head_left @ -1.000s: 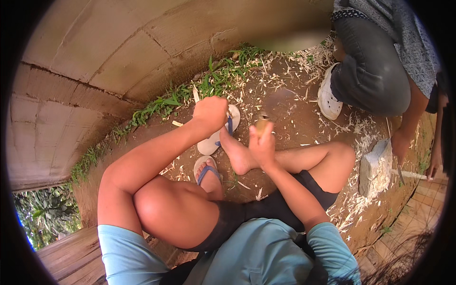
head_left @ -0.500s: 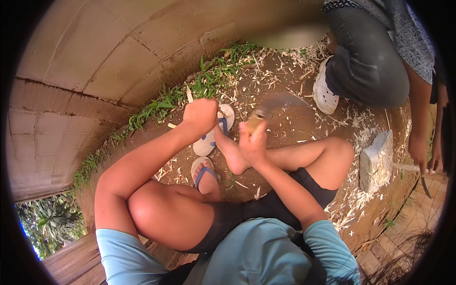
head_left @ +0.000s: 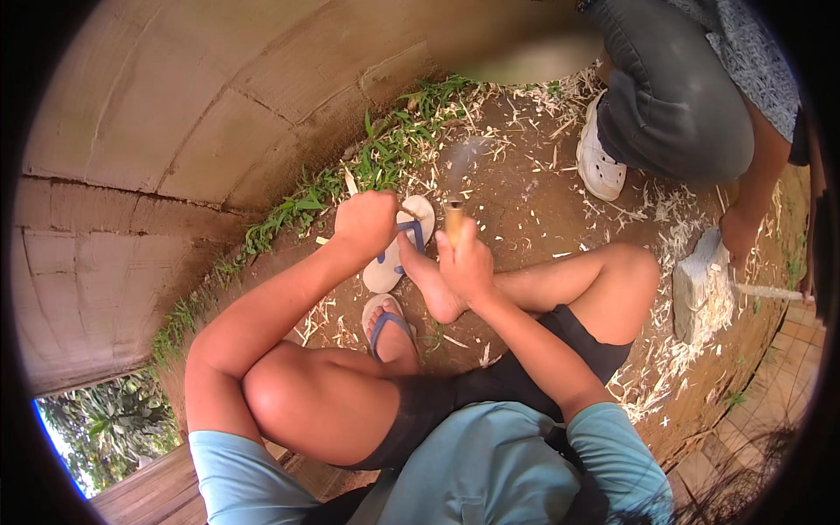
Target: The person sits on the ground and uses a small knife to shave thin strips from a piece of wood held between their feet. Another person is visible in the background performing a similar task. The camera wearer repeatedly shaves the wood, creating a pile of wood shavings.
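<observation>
My right hand [head_left: 466, 265] is closed around the wooden handle of a knife [head_left: 454, 220]. Motion smears the blade, which points away from me over the dirt. To its left, my left hand [head_left: 366, 222] makes a fist above a beige flip-flop [head_left: 420, 209] with blue straps. A small brownish bit shows at the fist's edge, but whatever the fingers hold is hidden. The knife and the fist are apart, with my bare foot [head_left: 429, 284] between and below them. My other foot wears the matching flip-flop [head_left: 385, 317].
At right, another person in dark trousers [head_left: 674, 96] and a white clog [head_left: 599, 157] has a hand [head_left: 741, 232] by a pale block [head_left: 697, 284], with a thin stick [head_left: 770, 291] beside it. Pale shavings [head_left: 639, 394] litter the dirt. A wall [head_left: 201, 114] and grass run along the left.
The knife in my right hand has swung from pointing right to pointing straight away from me. My left fist stays nearly in place. The other person's hand has come up to the block.
</observation>
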Demonstrator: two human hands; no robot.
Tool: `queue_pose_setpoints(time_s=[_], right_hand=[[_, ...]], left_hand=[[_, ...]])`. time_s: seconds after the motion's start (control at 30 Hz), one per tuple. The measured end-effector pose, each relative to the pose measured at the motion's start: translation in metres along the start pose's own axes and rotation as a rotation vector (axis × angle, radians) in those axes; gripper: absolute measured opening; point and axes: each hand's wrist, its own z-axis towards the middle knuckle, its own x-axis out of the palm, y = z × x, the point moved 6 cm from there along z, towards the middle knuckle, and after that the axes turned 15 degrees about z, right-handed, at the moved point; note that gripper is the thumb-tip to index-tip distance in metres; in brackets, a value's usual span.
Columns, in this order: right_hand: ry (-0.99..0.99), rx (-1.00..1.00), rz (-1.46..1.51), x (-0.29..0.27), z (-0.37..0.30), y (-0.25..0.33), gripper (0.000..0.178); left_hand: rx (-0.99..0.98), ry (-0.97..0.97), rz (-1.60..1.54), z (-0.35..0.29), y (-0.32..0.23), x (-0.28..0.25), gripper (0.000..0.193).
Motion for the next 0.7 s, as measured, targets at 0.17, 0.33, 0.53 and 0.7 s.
queue_pose_setpoints(time_s=[0.17,0.33,0.53,0.7], right_hand=[[0.444,0.084,-0.443,0.029,0.005,-0.06,0.031],[0.071,-0.184,0.011,-0.011,0.022,0.026,0.032],[0.122,0.044,-0.128,-0.008,0.007,0.003,0.033],[0.439,0.078,-0.399,0.021,-0.007,-0.035,0.033]], left_hand=[[-0.033,0.021,0.05,0.002,0.007,0.007,0.022],[-0.132,0.058,0.062,-0.004,0.027,0.014,0.023],[-0.074,-0.014,0.066,-0.002,0.014,0.013,0.026],[-0.026,0.003,0.123,-0.009,0.009,0.018,0.027]])
